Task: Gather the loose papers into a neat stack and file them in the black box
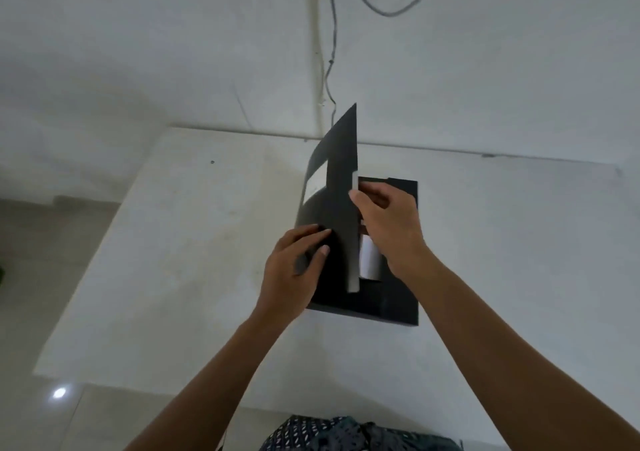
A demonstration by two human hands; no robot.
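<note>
A flat black box (398,308) lies on the white table (173,243). Its black flap or cover sheet (337,180) stands raised and curls to the left. My left hand (294,270) presses fingers against the flap's lower left face. My right hand (388,225) pinches the flap's right edge, together with a thin white stack of papers (354,260) seen edge-on. More white paper (369,255) shows behind the flap, under my right wrist. A pale patch (317,177) shows on the curled sheet.
The table stands against a white wall (485,70) with a grey cable (332,35) hanging down it. The table's left edge drops to the tiled floor (52,398). Patterned dark cloth (329,433) shows at the bottom.
</note>
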